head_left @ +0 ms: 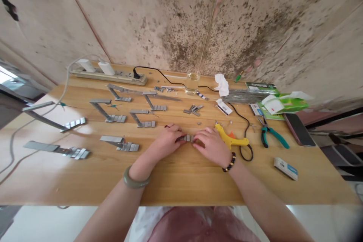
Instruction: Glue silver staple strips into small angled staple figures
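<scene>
My left hand (169, 140) and my right hand (211, 144) rest on the wooden table, facing each other. Between them lies a short row of small grey metallic strips (187, 138), its ends covered by my fingertips. The fingers of each hand are bent and pressed together on an end of the row. Just right of my right hand is a yellow glue gun (231, 139) with an orange trigger. Ahead of the hands is a loose pile of grey strips (194, 110). Left of my left hand stands a bent grey piece (120, 143) on a base of strips.
Several similar grey Z-shaped pieces (107, 109) stand at the left. A power strip (113, 75) and a glass of yellowish liquid (192, 82) are at the back. Teal-handled pliers (273, 136), a phone (299, 129), a small box (286, 168) and a wire bundle (249, 96) lie right.
</scene>
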Demonstrator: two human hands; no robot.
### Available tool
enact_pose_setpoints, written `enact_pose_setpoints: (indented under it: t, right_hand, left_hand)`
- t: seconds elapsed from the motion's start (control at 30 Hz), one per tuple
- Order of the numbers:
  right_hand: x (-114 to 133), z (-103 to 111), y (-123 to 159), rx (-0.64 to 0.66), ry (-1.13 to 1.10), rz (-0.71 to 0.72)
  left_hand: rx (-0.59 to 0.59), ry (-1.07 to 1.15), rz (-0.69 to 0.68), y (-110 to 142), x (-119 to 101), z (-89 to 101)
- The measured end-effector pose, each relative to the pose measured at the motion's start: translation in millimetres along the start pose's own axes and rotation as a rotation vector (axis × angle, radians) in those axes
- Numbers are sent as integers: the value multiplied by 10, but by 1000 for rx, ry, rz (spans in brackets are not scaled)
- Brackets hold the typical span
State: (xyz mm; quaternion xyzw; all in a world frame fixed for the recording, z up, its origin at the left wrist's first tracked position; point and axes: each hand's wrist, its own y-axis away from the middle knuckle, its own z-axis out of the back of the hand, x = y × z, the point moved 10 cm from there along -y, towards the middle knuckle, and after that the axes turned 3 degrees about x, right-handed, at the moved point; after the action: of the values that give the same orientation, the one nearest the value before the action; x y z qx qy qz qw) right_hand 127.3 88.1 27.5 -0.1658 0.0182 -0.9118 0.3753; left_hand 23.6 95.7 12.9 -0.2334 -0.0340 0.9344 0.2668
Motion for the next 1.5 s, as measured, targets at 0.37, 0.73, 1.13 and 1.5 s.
enact_pose_setpoints:
  t: [0.37, 0.73, 1.13, 1.5]
  right_hand:
    - [-1, -25, -2, -32, 1, 31]
    - [-10, -33, -13, -61, -37, 37]
    - [15, -38, -20, -68, -47, 55]
    - [39, -45, -22, -83, -61, 75]
  left_hand:
    - [27, 26, 15, -13, 8, -7]
    - [23, 46, 16, -16, 13, -14]
    - [21, 46, 20, -27, 10, -14]
    - [23, 31, 12, -26, 1, -14]
